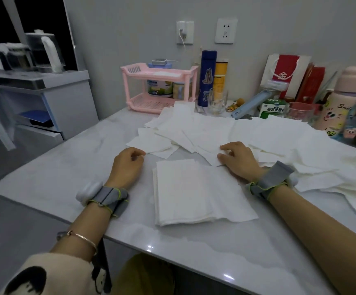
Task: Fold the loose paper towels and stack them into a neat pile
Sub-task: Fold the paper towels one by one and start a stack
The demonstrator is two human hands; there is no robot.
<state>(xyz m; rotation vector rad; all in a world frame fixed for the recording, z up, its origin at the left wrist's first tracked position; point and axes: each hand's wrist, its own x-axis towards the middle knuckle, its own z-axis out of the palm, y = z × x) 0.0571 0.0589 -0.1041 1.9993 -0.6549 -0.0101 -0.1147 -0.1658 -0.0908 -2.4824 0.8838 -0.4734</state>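
At back, pink rack [130,70] of tins [159,88], left hand [128,166] slack, right hand [239,161] touching towels [215,128]

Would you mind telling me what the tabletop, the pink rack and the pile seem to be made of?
Tabletop: probably polished marble or imitation, glossy with grey veins. Pink rack: moulded plastic, slotted shelves. Pile: soft matte paper, faintly embossed.

Grey wrist strap [109,195] with yellow-green cord and white pod [88,189] behind my left hand [127,165]. I see a matching strap [270,179] behind my right hand [239,160]. Left arm: gold bangle [83,239], cream black-patterned sleeve [45,273].
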